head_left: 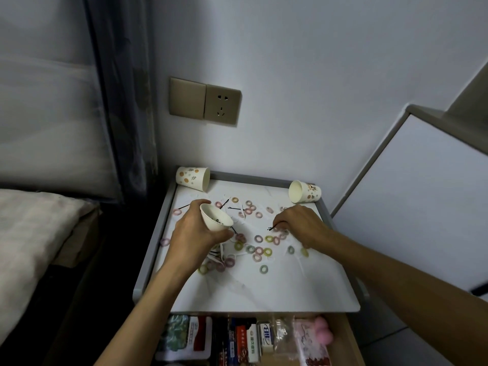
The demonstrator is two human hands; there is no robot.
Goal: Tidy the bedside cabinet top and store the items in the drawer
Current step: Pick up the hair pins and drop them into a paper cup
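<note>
The left hand (196,231) is gripping a paper cup (216,217) around its wall, tilting its mouth toward the right hand (299,225), which is pinching a small bundle of black bobby pins (272,228) between thumb and fingertips just above the cabinet top (277,289). The likeliest slip, as I judge it, is the thin pins fanning out of that pinch and scattering again before they are reaching the cup, since the cup's mouth is lying well to the left of the pinching fingers with loose clutter between. A sweep of the right wrist could also be knocking the small hair ties (260,245) lying under and just in front of it off the open front edge. More pins are lying beneath the left hand and beyond it, near a tipped cup (192,175) at the far left corner; another tipped cup (305,191) is lying beyond the right hand. The open drawer (343,339), already crowded, is waiting below both forearms.
</note>
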